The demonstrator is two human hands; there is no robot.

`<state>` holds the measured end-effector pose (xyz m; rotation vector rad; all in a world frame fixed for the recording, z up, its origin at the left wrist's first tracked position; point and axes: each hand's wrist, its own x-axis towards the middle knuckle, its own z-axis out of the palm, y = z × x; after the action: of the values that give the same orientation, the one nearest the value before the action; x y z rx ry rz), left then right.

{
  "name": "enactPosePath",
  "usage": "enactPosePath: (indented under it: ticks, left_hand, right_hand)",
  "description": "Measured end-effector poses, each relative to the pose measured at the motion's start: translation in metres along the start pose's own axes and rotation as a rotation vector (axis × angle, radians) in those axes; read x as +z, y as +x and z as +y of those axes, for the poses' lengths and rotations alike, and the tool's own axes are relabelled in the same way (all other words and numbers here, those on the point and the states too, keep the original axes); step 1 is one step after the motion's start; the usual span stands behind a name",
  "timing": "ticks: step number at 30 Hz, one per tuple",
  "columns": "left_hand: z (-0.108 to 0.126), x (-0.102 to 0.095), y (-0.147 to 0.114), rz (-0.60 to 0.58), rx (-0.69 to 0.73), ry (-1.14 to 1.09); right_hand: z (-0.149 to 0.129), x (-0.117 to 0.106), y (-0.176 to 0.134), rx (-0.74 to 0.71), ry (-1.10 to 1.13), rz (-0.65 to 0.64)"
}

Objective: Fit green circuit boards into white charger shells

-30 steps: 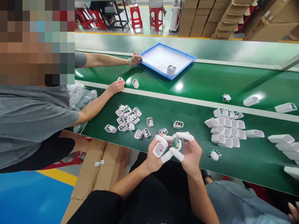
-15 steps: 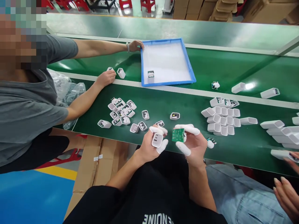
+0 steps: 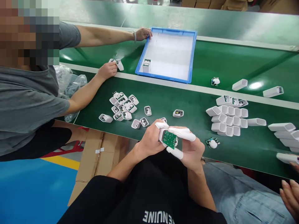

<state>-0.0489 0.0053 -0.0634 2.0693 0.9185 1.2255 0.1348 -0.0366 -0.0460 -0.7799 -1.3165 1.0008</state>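
Observation:
My left hand point(image 3: 150, 138), white covers on its fingertips, is closed around a white charger housing point(image 3: 161, 135), mostly hidden by my fingers. A green circuit board point(image 3: 169, 139) is pinched in my right hand point(image 3: 192, 151), whose fingers also wear white covers. The board's edge meets the open end of the housing; how far it sits inside I cannot tell. Just beyond my hands stands a filled charger housing point(image 3: 178, 113). To the right of my right hand lies a loose board with a white part point(image 3: 212, 143).
Several filled housings point(image 3: 126, 107) cluster at left, and several hollow housings point(image 3: 226, 119) stand stacked at right. A co-worker's hand point(image 3: 143, 33) holds a blue-rimmed tray point(image 3: 163, 78); the other hand point(image 3: 108, 70) touches a housing. Another person's hand point(image 3: 291, 196) is at far right.
The circuit board and the housing, apart before, have come together. The housing's slotted end has turned out of view. The blue-rimmed tray has swung round at the co-worker's hand.

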Motion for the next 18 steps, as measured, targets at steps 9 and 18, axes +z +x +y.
enactPosePath:
  ticks: [9, 18]
  left_hand:
    - [-0.0031, 0.0007, -0.0021, -0.008, 0.004, -0.003]
    - [-0.0003, 0.0027, -0.0038, -0.019, -0.008, -0.009]
  right_hand:
    - [0.0037, 0.0007, -0.0028, 0.025, -0.049, -0.01]
    - [0.0048, -0.0017, -0.0042, 0.015, -0.273, -0.051]
